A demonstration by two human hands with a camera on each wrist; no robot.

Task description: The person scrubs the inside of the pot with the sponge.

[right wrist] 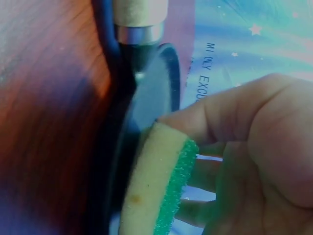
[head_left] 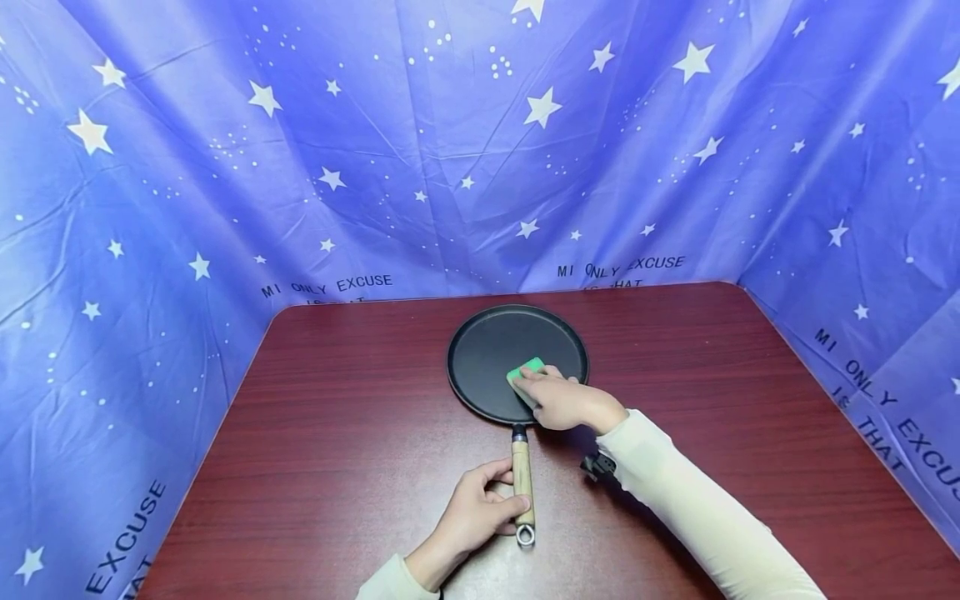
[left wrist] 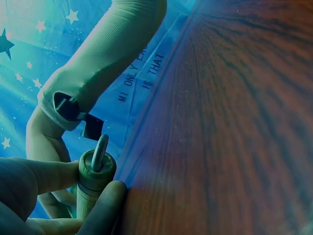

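A round black frying pan (head_left: 487, 358) with a raised rim lies flat on the table, its wooden handle (head_left: 521, 467) pointing toward me. My left hand (head_left: 480, 504) grips that handle between thumb and fingers, just above the metal hanging ring (head_left: 525, 534). Over the pan's right half, my right hand (head_left: 558, 400) holds a sponge (head_left: 527, 367) against the cooking surface. Seen in the right wrist view, the sponge (right wrist: 156, 176) has its yellow side toward the pan and its green scouring side toward my palm. Part of the sponge is hidden under my fingers in the head view.
The dark red wooden table (head_left: 337, 417) has rounded far corners. Blue curtains (head_left: 420, 150) with white stars and lettering hang behind it and at both sides. A black wrist device (head_left: 598, 467) sits at my right cuff, close above the tabletop.
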